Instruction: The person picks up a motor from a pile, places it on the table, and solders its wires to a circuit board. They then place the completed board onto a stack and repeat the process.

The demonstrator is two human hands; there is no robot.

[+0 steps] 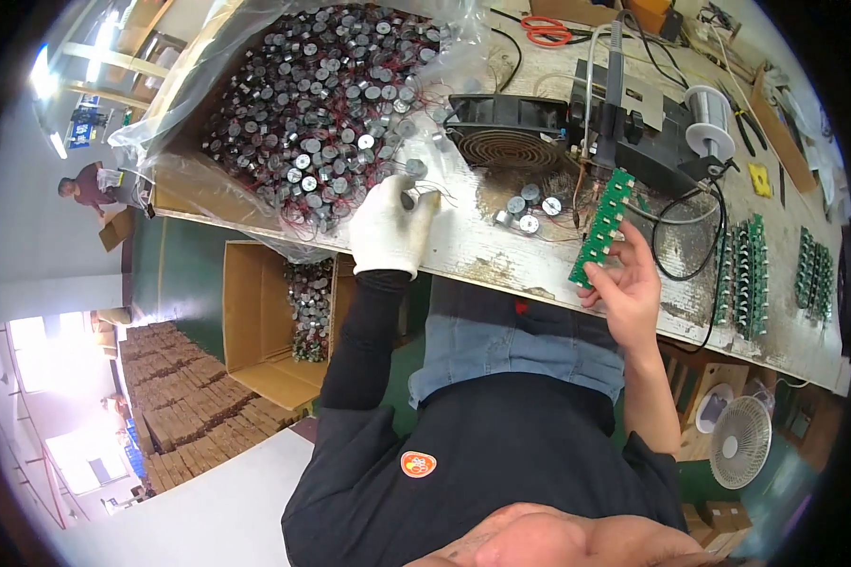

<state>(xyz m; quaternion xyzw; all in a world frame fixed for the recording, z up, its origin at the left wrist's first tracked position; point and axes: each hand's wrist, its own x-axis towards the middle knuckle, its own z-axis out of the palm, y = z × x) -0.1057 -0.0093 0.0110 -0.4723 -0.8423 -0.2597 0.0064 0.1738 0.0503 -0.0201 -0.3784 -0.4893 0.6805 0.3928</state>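
Observation:
My left hand (pixel 389 227), in a white glove, is at the table's front edge beside a big heap of small round metal motors (pixel 317 104) with thin red wires. Its fingers are curled around a small dark round motor (pixel 408 200), partly hidden by the glove. Just past the fingertips lies another round motor (pixel 414 168). Bare, my right hand (pixel 627 288) grips the lower end of a long green circuit board (pixel 601 227) between thumb and fingers, tilted in front of the soldering stand (pixel 612 123). Several loose motors (pixel 529 224) lie on the table between the hands.
A black fan unit (pixel 508 123) stands behind the loose motors. Solder wire (pixel 709 109) hangs on a spool at the right, near a looped black cable (pixel 723 222). Rows of green boards (pixel 742 274) lie far right. Red-handled scissors (pixel 546 31) rest at the back. An open carton (pixel 255 312) stands below.

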